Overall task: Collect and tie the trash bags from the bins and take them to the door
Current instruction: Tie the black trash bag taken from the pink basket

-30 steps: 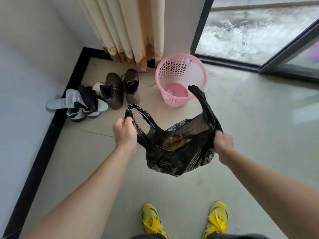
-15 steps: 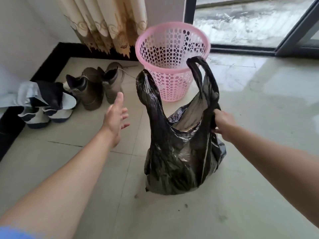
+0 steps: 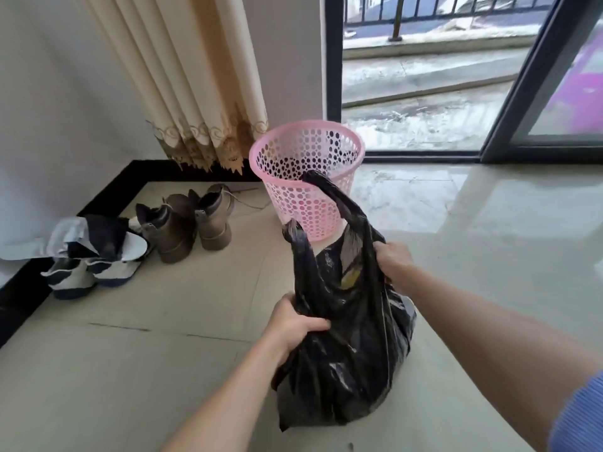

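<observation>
The black plastic trash bag stands on the floor, already out of the round pink perforated plastic bin behind it, the left hand clutching its side and the right hand gripping its rim, so knotting and carrying to the door remain.

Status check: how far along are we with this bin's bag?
Done: the black trash bag is out of the pink bin, resting on the floor. In hand: left hand grips its side, right hand its upper edge. Left: its handles stand untied; not yet taken to the door.
</observation>
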### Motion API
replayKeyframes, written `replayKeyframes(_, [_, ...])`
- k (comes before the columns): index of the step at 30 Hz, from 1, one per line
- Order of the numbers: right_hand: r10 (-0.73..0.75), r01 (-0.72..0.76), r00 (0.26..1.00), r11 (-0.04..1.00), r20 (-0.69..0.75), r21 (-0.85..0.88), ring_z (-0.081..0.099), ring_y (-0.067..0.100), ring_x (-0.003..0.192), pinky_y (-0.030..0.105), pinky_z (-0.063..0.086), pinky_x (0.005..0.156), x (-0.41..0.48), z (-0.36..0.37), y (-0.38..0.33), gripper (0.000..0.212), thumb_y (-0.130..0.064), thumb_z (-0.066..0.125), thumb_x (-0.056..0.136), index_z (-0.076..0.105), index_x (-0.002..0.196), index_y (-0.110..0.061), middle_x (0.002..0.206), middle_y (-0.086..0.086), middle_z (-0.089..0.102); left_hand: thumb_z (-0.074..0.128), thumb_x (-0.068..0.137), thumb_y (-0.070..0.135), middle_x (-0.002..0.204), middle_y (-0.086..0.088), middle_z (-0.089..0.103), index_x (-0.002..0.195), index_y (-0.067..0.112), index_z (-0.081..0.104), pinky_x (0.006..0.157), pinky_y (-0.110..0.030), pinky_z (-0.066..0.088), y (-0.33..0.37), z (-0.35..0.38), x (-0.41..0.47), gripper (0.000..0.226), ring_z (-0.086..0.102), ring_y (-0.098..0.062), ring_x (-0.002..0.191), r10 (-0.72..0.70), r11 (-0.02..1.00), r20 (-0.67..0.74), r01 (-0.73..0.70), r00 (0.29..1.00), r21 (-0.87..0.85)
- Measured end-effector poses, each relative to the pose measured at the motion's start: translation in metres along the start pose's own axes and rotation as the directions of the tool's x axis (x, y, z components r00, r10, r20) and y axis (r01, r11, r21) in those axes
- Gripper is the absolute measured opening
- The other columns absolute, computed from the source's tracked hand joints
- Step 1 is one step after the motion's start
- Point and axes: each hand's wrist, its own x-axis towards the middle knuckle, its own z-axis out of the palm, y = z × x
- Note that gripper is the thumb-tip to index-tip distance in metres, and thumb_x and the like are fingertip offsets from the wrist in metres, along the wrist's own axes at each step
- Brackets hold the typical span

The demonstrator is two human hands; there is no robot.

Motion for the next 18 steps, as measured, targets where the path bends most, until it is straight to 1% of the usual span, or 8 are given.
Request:
replayKeyframes(3, [0.005,-0.004,1.000,0.999,-0.017,0.051,0.057,0.025,0.065,0.030,0.043,0.059,-0.004,-0.015,0.005,0.029,-0.022,0.057,0.086,0.066,0.085,0.006,0.077,0.016,0.063,0.075,0.070,-0.005,0.085,-0.012,0.075,0.099,-0.001,0.069,0.067,-0.032,0.060,0.001,-0.007,0.012,0.030,0.072,-0.028,0.076,-0.087,0.987,-0.016,0.084,0.996,-0.139])
replayKeyframes(6, [0.064,-0.066,0.998,0.991,0.019,0.117,0.052,0.025,0.069,0.031,0.040,0.062,-0.018,-0.034,0.008,0.021,-0.025,0.050,0.087,0.060,0.082,-0.007,0.079,0.012,0.058,0.069,0.074,-0.006,0.094,-0.022,0.073,0.103,-0.006,0.069,0.080,-0.045,0.059,0.014,-0.018,0.017,0.029,0.071,-0.035,0.084,-0.060,0.927,-0.140,0.004,0.988,-0.376])
replayKeyframes(8, [0.083,-0.115,0.977,0.982,0.197,0.153,0.050,0.024,0.067,0.034,0.040,0.066,-0.030,-0.047,0.008,0.016,-0.027,0.045,0.081,0.054,0.079,-0.014,0.074,0.007,0.053,0.064,0.079,-0.004,0.098,-0.021,0.072,0.105,-0.005,0.067,0.079,-0.043,0.058,0.024,-0.027,0.019,0.026,0.070,-0.034,0.086,-0.058,0.857,-0.226,-0.068,0.972,-0.511])
replayKeyframes(10, [0.078,-0.155,0.898,0.977,0.433,0.145,0.056,0.025,0.075,0.039,0.044,0.077,-0.036,-0.062,0.005,0.021,-0.031,0.049,0.079,0.059,0.086,-0.015,0.081,0.006,0.062,0.060,0.083,0.001,0.101,-0.018,0.071,0.108,-0.001,0.064,0.078,-0.040,0.057,0.031,-0.036,0.019,0.026,0.068,-0.032,0.087,-0.072,0.819,-0.262,-0.092,0.962,-0.566])
replayKeyframes(12, [0.079,-0.143,0.792,0.988,0.605,0.057,0.062,0.026,0.095,0.045,0.045,0.094,-0.037,-0.069,0.003,0.039,-0.039,0.064,0.074,0.066,0.106,-0.016,0.105,0.005,0.071,0.057,0.086,0.003,0.099,-0.015,0.069,0.109,0.003,0.060,0.078,-0.039,0.055,0.034,-0.040,0.020,0.023,0.066,-0.031,0.088,-0.081,0.805,-0.282,-0.103,0.956,-0.584])
replayKeyframes(14, [0.115,-0.097,0.747,0.993,0.654,-0.065,0.062,0.025,0.110,0.050,0.044,0.101,-0.043,-0.066,-0.003,0.065,-0.052,0.076,0.066,0.062,0.122,-0.022,0.122,0.002,0.069,0.052,0.088,0.001,0.095,-0.015,0.068,0.108,0.002,0.058,0.073,-0.037,0.055,0.037,-0.038,0.018,0.021,0.065,-0.030,0.085,-0.079,0.816,-0.300,-0.111,0.951,-0.567])
replayKeyframes(16, [0.145,0.025,0.768,0.966,0.624,-0.256,0.058,0.022,0.118,0.049,0.044,0.101,-0.056,-0.054,-0.013,0.082,-0.064,0.079,0.060,0.056,0.128,-0.026,0.128,-0.003,0.063,0.048,0.088,0.002,0.098,-0.017,0.068,0.111,0.000,0.060,0.076,-0.039,0.056,0.037,-0.036,0.017,0.027,0.065,-0.031,0.085,-0.086,0.795,-0.260,-0.091,0.962,-0.600])
replayKeyframes(18, [0.071,0.164,0.827,0.919,0.558,-0.360,0.058,0.019,0.116,0.039,0.045,0.096,-0.069,-0.040,-0.021,0.077,-0.064,0.078,0.064,0.055,0.128,-0.027,0.125,-0.005,0.062,0.050,0.084,0.011,0.095,-0.016,0.069,0.099,0.003,0.066,0.080,-0.038,0.055,0.036,-0.037,0.010,0.024,0.065,-0.029,0.084,-0.084,0.757,-0.153,-0.037,0.985,-0.652])
